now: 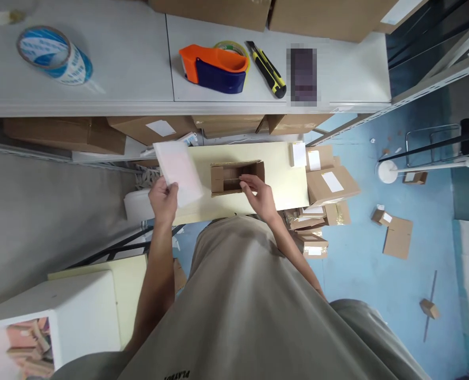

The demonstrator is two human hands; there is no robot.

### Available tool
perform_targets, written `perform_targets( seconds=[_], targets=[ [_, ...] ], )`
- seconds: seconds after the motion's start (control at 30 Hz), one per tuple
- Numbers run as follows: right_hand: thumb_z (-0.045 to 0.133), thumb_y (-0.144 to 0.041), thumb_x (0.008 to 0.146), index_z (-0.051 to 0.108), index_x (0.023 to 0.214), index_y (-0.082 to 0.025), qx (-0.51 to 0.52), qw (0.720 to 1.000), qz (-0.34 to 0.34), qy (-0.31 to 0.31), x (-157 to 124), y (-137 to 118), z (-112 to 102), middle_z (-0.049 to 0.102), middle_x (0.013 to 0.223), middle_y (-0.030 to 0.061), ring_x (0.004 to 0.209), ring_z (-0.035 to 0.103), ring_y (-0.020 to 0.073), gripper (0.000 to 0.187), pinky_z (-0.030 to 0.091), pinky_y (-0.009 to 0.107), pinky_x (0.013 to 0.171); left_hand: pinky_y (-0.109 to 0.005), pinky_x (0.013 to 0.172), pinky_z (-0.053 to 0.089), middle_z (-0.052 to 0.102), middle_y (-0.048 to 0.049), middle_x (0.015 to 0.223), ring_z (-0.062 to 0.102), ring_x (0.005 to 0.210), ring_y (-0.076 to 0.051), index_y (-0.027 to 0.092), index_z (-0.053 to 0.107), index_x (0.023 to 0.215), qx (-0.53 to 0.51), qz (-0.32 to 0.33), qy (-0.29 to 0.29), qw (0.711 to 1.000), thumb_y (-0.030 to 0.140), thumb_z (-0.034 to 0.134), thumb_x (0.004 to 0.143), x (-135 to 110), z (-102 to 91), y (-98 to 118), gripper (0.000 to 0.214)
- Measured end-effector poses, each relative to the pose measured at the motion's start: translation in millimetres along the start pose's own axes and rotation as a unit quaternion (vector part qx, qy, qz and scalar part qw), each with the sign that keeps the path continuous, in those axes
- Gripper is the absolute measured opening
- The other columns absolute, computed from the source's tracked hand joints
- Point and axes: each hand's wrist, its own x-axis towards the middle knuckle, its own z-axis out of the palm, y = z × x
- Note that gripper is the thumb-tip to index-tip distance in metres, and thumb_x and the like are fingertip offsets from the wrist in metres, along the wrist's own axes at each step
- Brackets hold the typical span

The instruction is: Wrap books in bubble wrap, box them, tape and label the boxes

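Observation:
A small open cardboard box [228, 178] lies on a pale yellow table [282, 174] below me. My right hand [258, 194] rests on the box's near edge, fingers curled over the rim and reaching into the opening. My left hand [163, 199] pinches the lower corner of a flat white packet [179, 171], held just left of the box above the table's left end. What is inside the box is not clear.
A grey shelf [131, 63] above carries a tape roll [54, 55], an orange tape dispenser [214, 67] and a yellow utility knife [266, 68]. Labelled parcels [331, 184] pile up right of the table. Cardboard scraps [397, 237] lie on the blue floor. White boxes [60, 311] stand at lower left.

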Motion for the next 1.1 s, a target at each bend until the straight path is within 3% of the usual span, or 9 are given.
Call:
perform_targets(
  seconds=[0.13,0.23,0.37,0.5,0.6,0.7,0.83,1.0,1.1],
  targets=[
    [0.068,-0.070,0.097,0.072,0.134,-0.026,0.020,0.998,-0.008,-0.063,10,-5,15,0.079,0.133,0.0084,0.119,0.079,0.0273,0.057,0.068,0.042,0.099,-0.037,0.099,0.063,0.079,-0.0086,0.123,0.076,0.114,-0.028,0.021,0.068,0.127,-0.148,0.017,-0.066,0.987,0.050,0.069,0.089,-54,37.7,55,0.048],
    [0.075,-0.070,0.091,0.069,0.140,-0.026,-0.003,0.999,0.016,-0.033,16,-1,9,0.079,0.133,0.0094,0.110,0.082,0.0295,0.065,0.069,0.049,0.097,-0.038,0.098,0.063,0.080,-0.0092,0.122,0.077,0.112,-0.028,0.021,0.068,0.124,-0.200,0.010,-0.099,0.975,0.049,0.076,0.085,-73,66.1,82,0.049],
    [0.082,-0.066,0.088,0.071,0.137,-0.026,-0.028,0.998,0.042,0.021,20,8,-17,0.082,0.121,0.0084,0.103,0.082,0.0296,0.064,0.067,0.053,0.100,-0.039,0.095,0.064,0.081,-0.0096,0.121,0.077,0.110,-0.029,0.021,0.068,0.121,-0.225,-0.008,-0.117,0.967,0.049,0.079,0.082,-79,92.2,97,0.049],
    [0.079,-0.061,0.092,0.079,0.124,-0.026,0.024,0.999,0.047,0.011,20,21,-42,0.084,0.112,0.0052,0.098,0.082,0.0274,0.047,0.068,0.046,0.095,-0.039,0.091,0.065,0.080,-0.0109,0.120,0.078,0.109,-0.030,0.020,0.066,0.126,-0.207,-0.014,-0.153,0.966,0.055,0.076,0.086,-78,112.0,99,0.054],
    [0.077,-0.062,0.093,0.081,0.122,-0.025,0.049,0.997,0.047,0.036,20,34,-58,0.085,0.110,0.0043,0.095,0.082,0.0271,0.047,0.070,0.042,0.089,-0.041,0.100,0.063,0.078,-0.0129,0.130,0.076,0.119,-0.030,0.020,0.065,0.136,-0.148,0.031,-0.204,0.967,0.056,0.064,0.097,-70,126.9,94,0.054],
    [0.071,-0.063,0.096,0.082,0.123,-0.026,0.012,0.996,0.035,0.085,20,41,-74,0.084,0.111,0.0042,0.097,0.082,0.0281,0.047,0.069,0.043,0.088,-0.048,0.117,0.053,0.073,-0.0152,0.143,0.069,0.134,-0.033,0.018,0.066,0.140,0.011,0.084,-0.244,0.966,0.049,0.050,0.106,-59,140.1,80,0.049],
    [0.064,-0.059,0.102,0.081,0.129,-0.029,-0.023,0.995,-0.011,0.098,20,34,-90,0.081,0.117,0.0014,0.106,0.080,0.0270,0.043,0.068,0.045,0.097,-0.054,0.133,0.034,0.062,-0.0173,0.158,0.048,0.157,-0.035,0.014,0.069,0.140,0.220,0.116,-0.228,0.941,0.030,0.042,0.108,-55,146.1,62,0.045],
    [0.064,-0.045,0.107,0.081,0.128,-0.034,-0.118,0.991,-0.067,0.010,33,24,-71,0.080,0.127,-0.0025,0.117,0.077,0.0278,0.029,0.064,0.042,0.105,-0.056,0.136,0.026,0.046,-0.0164,0.171,0.027,0.168,-0.036,0.014,0.065,0.148,0.268,0.155,-0.185,0.933,0.029,0.045,0.105,-67,128.8,57,0.049],
    [0.064,-0.029,0.107,0.081,0.125,-0.034,-0.263,0.958,-0.087,-0.074,50,29,-43,0.082,0.126,0.0013,0.114,0.077,0.0299,0.025,0.060,0.041,0.103,-0.057,0.138,0.022,0.042,-0.0143,0.174,0.018,0.170,-0.036,0.016,0.063,0.149,0.275,0.150,-0.154,0.937,0.031,0.051,0.103,-70,114.9,56,0.050]
  ],
)
